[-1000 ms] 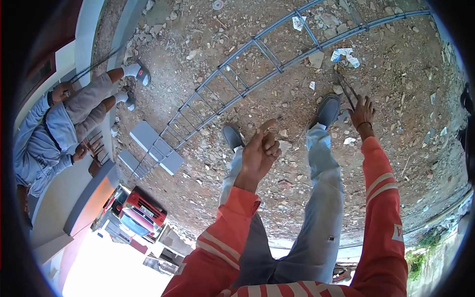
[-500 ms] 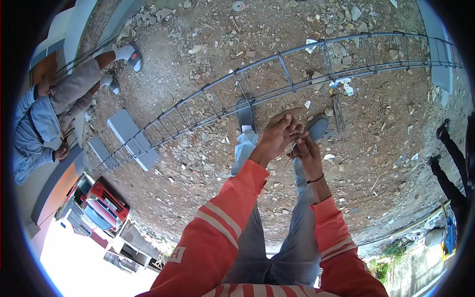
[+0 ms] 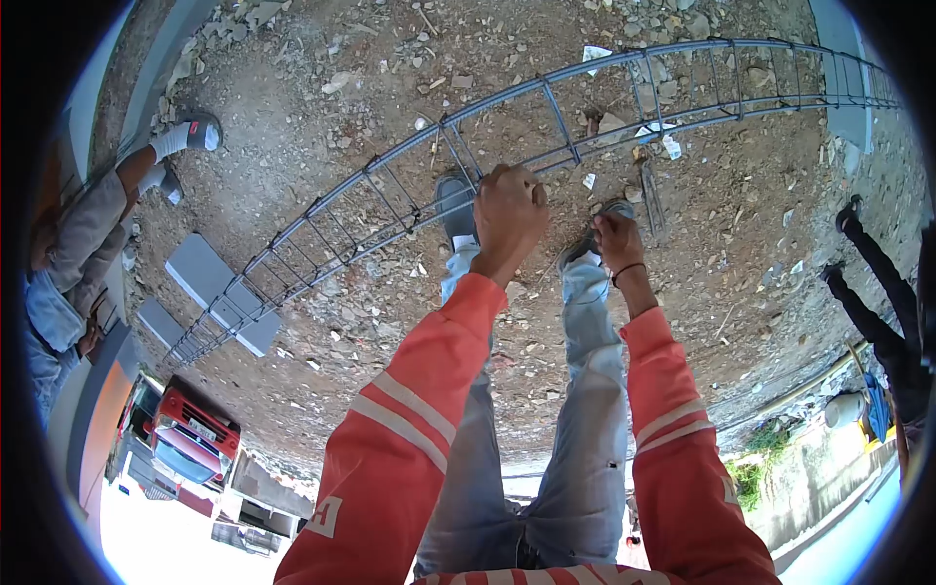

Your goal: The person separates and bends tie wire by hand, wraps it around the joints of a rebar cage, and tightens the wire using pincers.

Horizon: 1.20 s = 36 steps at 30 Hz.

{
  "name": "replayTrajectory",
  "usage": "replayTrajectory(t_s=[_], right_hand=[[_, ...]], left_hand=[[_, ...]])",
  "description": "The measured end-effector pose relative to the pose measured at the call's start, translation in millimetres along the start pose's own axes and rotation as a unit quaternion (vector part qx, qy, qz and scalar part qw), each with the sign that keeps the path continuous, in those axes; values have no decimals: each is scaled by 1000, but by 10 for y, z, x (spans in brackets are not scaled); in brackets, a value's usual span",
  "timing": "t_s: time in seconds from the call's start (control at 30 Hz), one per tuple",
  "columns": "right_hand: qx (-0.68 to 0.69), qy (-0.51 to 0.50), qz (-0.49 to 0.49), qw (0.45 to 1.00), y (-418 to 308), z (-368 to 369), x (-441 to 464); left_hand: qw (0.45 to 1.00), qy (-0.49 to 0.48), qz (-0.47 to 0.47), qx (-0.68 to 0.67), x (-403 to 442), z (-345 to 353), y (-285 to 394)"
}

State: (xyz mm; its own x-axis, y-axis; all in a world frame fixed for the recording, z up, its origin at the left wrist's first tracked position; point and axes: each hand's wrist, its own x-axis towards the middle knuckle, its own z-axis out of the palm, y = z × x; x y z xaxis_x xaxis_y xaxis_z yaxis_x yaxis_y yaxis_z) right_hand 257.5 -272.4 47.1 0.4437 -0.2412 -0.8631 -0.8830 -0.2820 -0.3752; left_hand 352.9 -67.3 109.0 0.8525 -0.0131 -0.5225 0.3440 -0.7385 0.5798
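Observation:
A long rebar cage point(image 3: 546, 93), made of thin bars with square stirrups, curves across the view in front of my feet. My left hand point(image 3: 512, 213) is closed, its knuckles up, beside the near bar of the cage; whether it touches the bar I cannot tell. What its curled fingers hold is hidden. My right hand point(image 3: 619, 242) is apart from it, above my right shoe point(image 3: 614, 209). Its thumb and fingers are pinched together, and anything between them is too small to make out.
Grey blocks point(image 3: 210, 283) support the cage's left end; a grey slab point(image 3: 844, 93) lies under its right end. One person point(image 3: 93, 224) sits at the left, another point(image 3: 877, 312) stands at the right. Rubble covers the ground. A red vehicle point(image 3: 195, 429) is at lower left.
My hands were together, with thin wire-like pieces at the fingers. They have moved apart, the left up toward the cage, the right slightly up. The view has shifted somewhat.

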Motion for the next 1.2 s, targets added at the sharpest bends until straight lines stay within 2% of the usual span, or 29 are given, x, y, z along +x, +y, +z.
replayTrajectory(t_s=[0.03, 0.07, 0.1, 0.13, 0.2, 0.23, 0.3, 0.33, 0.4, 0.47, 0.53, 0.6, 0.67, 0.7, 0.73, 0.8, 0.83, 0.9, 0.93, 1.0, 1.03, 1.07, 1.1, 1.17, 1.2], right_hand=[[12, -1, -52, 999, -48, 48, 105], [24, -2, -105, 994, -88, 94, 184], [25, -3, -103, 994, -141, 111, 257], [22, -8, -127, 992, -201, 100, 316], [18, -12, -153, 988, -252, 90, 370], [21, 3, -187, 982, -223, 108, 386], [26, 17, -222, 974, -152, 161, 460], [30, 42, -248, 967, -91, 211, 502], [37, 66, -270, 960, -70, 242, 480], [34, -16, -154, 987, -308, 121, 296], [20, -25, -138, 990, -453, -16, 175], [1, -38, -123, 992, -694, -210, 106], [-99, -113, -149, 977, -1028, -498, 93], [-156, -114, -215, 957, -1152, -568, 163], [-158, -114, -216, 957, -1243, -590, 277], [-294, -117, -332, 889, -1428, -542, 533], [-295, -119, -333, 888, -1507, -503, 687], [-421, -106, -407, 804, -1618, -417, 912], [-421, -107, -408, 803, -1681, -363, 876], [-514, -31, -333, 789, -1789, -266, 820], [-514, -30, -333, 790, -1795, -258, 763], [-460, 116, -460, 750, -1754, -248, 664], [-386, 257, -569, 679, -1715, -243, 542], [-237, 285, -596, 712, -1824, -401, 3], [-171, 277, -520, 790, -1696, -473, -310]], left_hand=[[1000, -3, -2, 1, 85, 72, -45], [999, 35, 11, 5, 195, 160, -66], [997, 74, 25, 8, 311, 237, -84], [997, 73, 24, 9, 411, 276, -81], [975, -73, -81, -195, 614, 356, -43], [975, -74, -80, -196, 699, 490, -109], [913, -82, -136, -376, 791, 699, -242], [913, -82, -137, -374, 739, 550, -92], [965, -65, -120, -222, 548, 281, 181], [970, -30, -86, -226, 403, 335, 244], [971, 6, -54, -232, 255, 430, 285], [986, 83, 77, -126, 120, 506, 291], [983, 111, 91, -116, 68, 495, 385], [979, 137, 106, -104, 64, 505, 426], [979, 138, 106, -107, 78, 548, 416], [979, 126, 98, -125, 133, 610, 358], [979, 128, 96, -125, 157, 627, 351], [983, 140, 75, -86, 208, 655, 359], [983, 141, 74, -86, 248, 696, 349], [978, 176, 34, -107, 323, 764, 366], [978, 176, 35, -107, 331, 786, 381], [973, 196, 34, -119, 323, 799, 385], [967, 216, 33, -130, 327, 796, 387], [968, 214, 18, -132, 355, 782, 382], [968, 209, 2, -137, 349, 786, 388]])
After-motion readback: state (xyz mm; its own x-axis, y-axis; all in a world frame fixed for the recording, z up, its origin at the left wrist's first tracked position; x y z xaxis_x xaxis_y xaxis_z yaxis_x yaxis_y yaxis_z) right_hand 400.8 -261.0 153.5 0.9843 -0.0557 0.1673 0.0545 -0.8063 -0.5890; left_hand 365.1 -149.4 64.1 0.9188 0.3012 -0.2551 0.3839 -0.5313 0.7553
